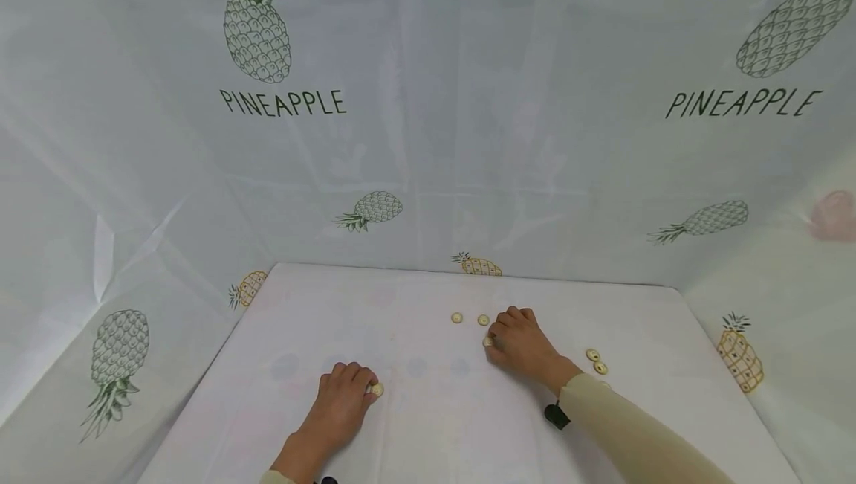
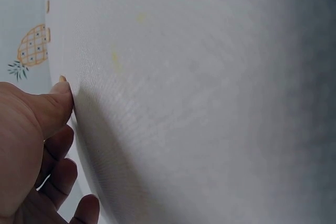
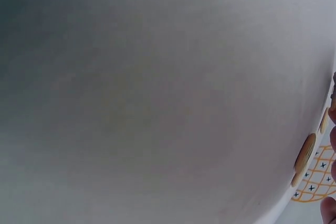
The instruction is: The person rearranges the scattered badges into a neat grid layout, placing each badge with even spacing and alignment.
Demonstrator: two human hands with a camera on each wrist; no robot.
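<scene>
My left hand [image 1: 339, 404] is low over the white table, left of the middle. Its thumb and fingers pinch a small round wooden button [image 1: 377, 389], whose edge also shows past the thumb in the left wrist view. Farther back and to the right, my right hand [image 1: 521, 344] grips another wooden button [image 1: 488, 341] between its fingertips. Just beyond that hand lie two more loose buttons, one button [image 1: 457, 317] to the left of the other button [image 1: 484, 320]. In the right wrist view only some fingertips [image 3: 328, 211] appear at the right edge.
Right of my right forearm, two buttons touch, a rear button [image 1: 593, 355] and a front button [image 1: 600, 368]. A white cloth [image 1: 501, 134] printed with pineapples hangs behind the table [image 1: 428, 439]. A dark wrist device [image 1: 556, 416] hangs under the right wrist.
</scene>
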